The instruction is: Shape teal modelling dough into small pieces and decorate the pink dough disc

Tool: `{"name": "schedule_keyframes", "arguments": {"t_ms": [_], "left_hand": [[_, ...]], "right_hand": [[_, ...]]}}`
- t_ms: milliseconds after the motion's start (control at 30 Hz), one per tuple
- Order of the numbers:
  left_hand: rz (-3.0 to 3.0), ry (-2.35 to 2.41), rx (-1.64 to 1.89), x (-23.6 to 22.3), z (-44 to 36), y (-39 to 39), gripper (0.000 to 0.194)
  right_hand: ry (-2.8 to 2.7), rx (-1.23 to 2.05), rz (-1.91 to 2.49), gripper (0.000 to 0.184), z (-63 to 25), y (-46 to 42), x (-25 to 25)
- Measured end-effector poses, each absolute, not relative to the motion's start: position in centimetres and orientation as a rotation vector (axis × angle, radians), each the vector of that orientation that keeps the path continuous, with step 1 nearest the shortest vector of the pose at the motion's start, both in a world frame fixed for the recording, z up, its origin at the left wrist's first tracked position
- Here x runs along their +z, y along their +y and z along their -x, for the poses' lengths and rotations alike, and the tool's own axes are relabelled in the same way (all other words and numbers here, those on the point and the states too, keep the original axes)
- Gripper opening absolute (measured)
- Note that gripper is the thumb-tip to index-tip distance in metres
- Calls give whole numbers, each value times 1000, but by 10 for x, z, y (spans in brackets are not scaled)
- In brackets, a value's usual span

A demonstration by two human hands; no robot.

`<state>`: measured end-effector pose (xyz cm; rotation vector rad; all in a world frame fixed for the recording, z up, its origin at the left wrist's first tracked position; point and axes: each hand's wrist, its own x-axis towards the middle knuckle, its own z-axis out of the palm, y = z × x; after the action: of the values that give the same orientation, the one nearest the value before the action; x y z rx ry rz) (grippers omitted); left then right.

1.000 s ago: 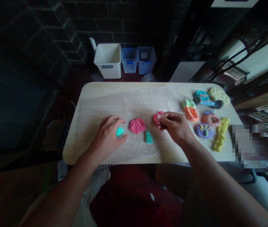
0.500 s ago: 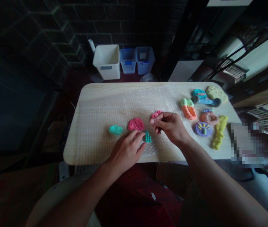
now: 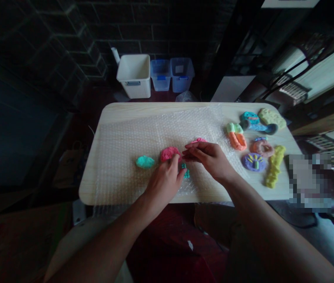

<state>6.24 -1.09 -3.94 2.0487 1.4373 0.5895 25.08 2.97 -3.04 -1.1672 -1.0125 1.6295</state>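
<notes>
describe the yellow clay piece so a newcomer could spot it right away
Look at the pale wooden table and go to its right end, where several clay shapes lie. The yellow piece is at the near right, beside the purple disc. Unlike that round neighbour, it is long, narrow and lumpy.

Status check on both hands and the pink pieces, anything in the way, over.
Left hand at the pink slab, right hand close by; grips unclear. Second pink piece partly hidden behind right hand. Left hand partly covers green beaded piece.
</notes>
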Motion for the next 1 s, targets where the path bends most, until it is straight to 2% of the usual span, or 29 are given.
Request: {"name": "schedule_keyframes", "arguments": {"t_ms": [167, 300, 500, 667, 833, 1000], "left_hand": [[-2049, 1432, 517, -37, -67, -10, 32], [-2050, 1425, 463, -33, -68, -10, 19], [-2039, 1401, 621, -32, -65, -10, 11], [-1869, 1275, 768, -28, -59, -9, 15], [-1579, 1241, 814, -28, -38, -12, 9], [-1228, 1162, 899, -22, -13, -14, 25]], "right_hand": [[-966, 1601, 1172, 38, -257, 30, -31], [-970, 1536, 1168, 36, -258, 30, -26], [-1055, 1429, 1197, 33, -259, 28, -19], [-907, 1497, 1104, 34, -264, 31, -25], [-821, 1590, 1126, 36, -265, 32, -27], [-974, 1625, 1204, 45, -257, 29, -21]]}}
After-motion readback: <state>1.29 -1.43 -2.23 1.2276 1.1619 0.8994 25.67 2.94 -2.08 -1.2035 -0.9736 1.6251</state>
